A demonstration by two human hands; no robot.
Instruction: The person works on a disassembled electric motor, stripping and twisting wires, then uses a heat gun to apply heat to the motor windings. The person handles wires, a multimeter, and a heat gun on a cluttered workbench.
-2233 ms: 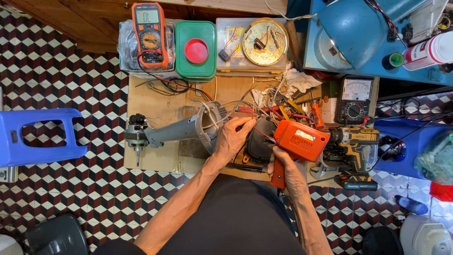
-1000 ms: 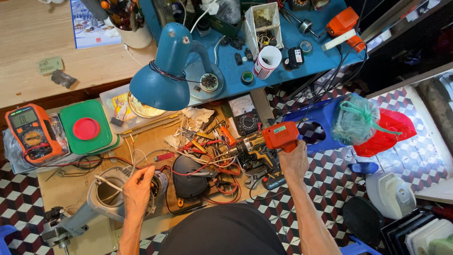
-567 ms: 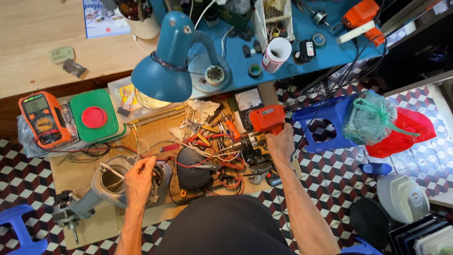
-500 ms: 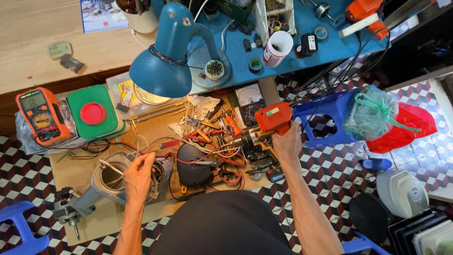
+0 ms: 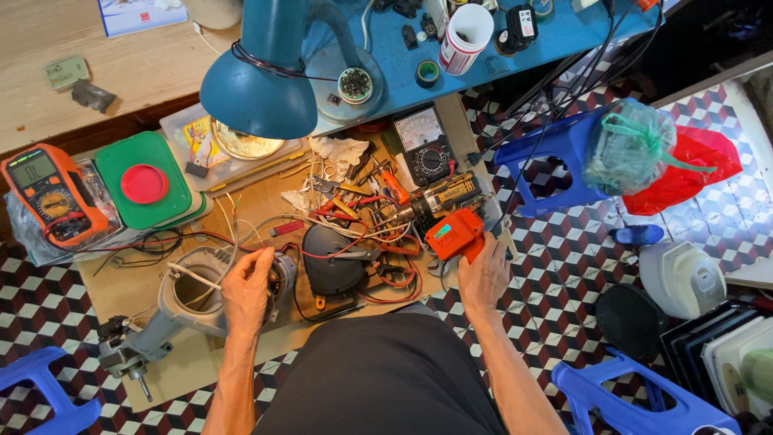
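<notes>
Low centre-left of the frame, our left hand [image 5: 248, 292] rests curled on the grey motor housing [image 5: 197, 294], fingers wrapped over its rim. Right of centre, our right hand [image 5: 483, 276] grips the orange drill [image 5: 455, 234] (fist closed round its handle) beside the tangle of wires [image 5: 354, 229] on the wooden board [image 5: 193, 366].

Blue desk lamp [image 5: 259, 84], orange multimeter [image 5: 44, 193], green box [image 5: 143, 181], blue stools [image 5: 564, 153] on chequered floor [image 5: 564, 266]
</notes>
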